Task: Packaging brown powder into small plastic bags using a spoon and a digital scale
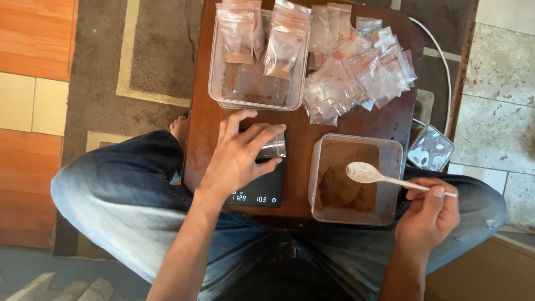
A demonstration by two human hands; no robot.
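While a small clear bag (273,147) lies on a black digital scale (257,189), the left hand (237,159) rests spread over it, fingers bent down onto the plastic and pinning it to the scale top. Most of the bag is hidden under the fingers; only its right end shows, so I cannot tell whether it is open.

To the right of the scale, just beside it, stands a clear tub (394,153) of brown powder. A white spoon (373,175) hovers over the powder, bowl to the left and handle running right, so its long axis lies level across the view and points toward the scale. The right hand (429,214) pinches the handle's far end between thumb and fingers, closed around it. The spoon bowl looks empty or nearly so. The bag lies to the left of the spoon bowl, across the tub's near wall, and the left hand is the nearer one to it.

Beyond the scale sits another clear tub (216,83) with a few filled bags (284,42) leaning inside. To its right, beyond the powder tub, a loose heap of empty bags (356,67) is spread out. All of this rests on a small dark wooden table (200,122) above the person's crossed legs in jeans (111,189). A white cable (443,61) runs past the table's right edge.
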